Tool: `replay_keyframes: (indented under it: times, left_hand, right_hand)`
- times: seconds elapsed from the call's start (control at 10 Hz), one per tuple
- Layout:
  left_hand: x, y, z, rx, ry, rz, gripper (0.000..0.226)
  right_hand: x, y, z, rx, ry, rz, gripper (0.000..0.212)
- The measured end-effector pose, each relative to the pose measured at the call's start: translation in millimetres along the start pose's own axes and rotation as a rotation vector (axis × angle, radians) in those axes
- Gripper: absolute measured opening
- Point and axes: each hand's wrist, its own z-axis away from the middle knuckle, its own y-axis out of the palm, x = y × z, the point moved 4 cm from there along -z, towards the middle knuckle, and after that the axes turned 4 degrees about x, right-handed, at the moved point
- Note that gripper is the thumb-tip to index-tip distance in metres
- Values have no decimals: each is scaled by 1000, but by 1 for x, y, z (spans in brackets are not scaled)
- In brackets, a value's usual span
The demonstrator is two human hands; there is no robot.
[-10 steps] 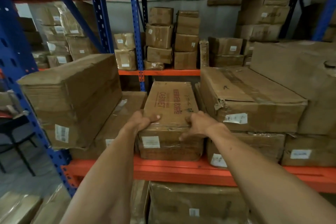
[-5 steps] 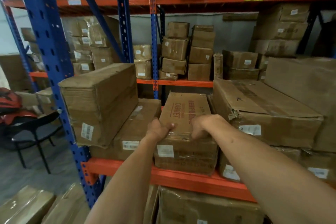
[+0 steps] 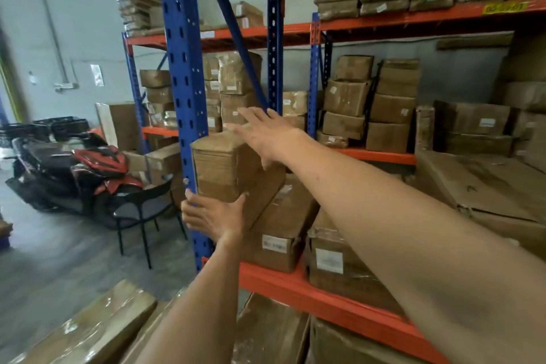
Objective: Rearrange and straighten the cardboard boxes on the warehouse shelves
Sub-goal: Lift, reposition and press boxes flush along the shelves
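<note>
Creased cardboard box point(image 3: 224, 165): left hand point(image 3: 212, 216) spread flat against its front, right hand point(image 3: 266, 133) open above, neither grip closed.

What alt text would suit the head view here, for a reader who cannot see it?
A person's left hand presses the front of a long brown cardboard box stacked at the left end of an orange-beamed warehouse shelf, while the open right hand reaches over its top. A blue steel upright stands beside it.

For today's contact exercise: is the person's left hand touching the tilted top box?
Touching. The head view shows the left hand pressed flat against the front face of the tilted top box, no gap visible.
</note>
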Motion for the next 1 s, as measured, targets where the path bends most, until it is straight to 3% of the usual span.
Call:
replay_keyframes:
  times: [0.1, 0.2, 0.3, 0.4, 0.6, 0.7, 0.8, 0.9, 1.0]
  left_hand:
    - [21, -3, -29, 228, -32, -120, 155]
    - [36, 3, -48, 422, -63, -177, 158]
    - [47, 15, -52, 500, -47, -157, 150]
    - [49, 31, -45, 453, 43, -93, 130]
    - [49, 44, -40, 374, 123, -125, 129]
    - [47, 42, -42, 338, 182, -115, 103]
    - [48, 40, -45, 371, 239, -187, 111]
    - [48, 40, -45, 443, 325, -207, 139]
    - [36, 38, -44, 535, 390, -216, 148]
  right_hand:
    - [31, -8, -28, 25, -83, 90, 115]
    - [58, -2, -54, 3, -149, 235, 95]
    - [78, 17, -74, -35, -220, 384, 76]
    - [86, 44, -86, -15, -208, 569, 78]
    - [85, 53, -82, 74, -120, 380, 99]
    - [76, 62, -90, 349, 96, 702, 83]
    - [82, 69, -96, 303, -61, 2119, 69]
    - [71, 60, -81, 368, -60, 739, 56]
    - [56, 57, -61, 127, -81, 441, 57]
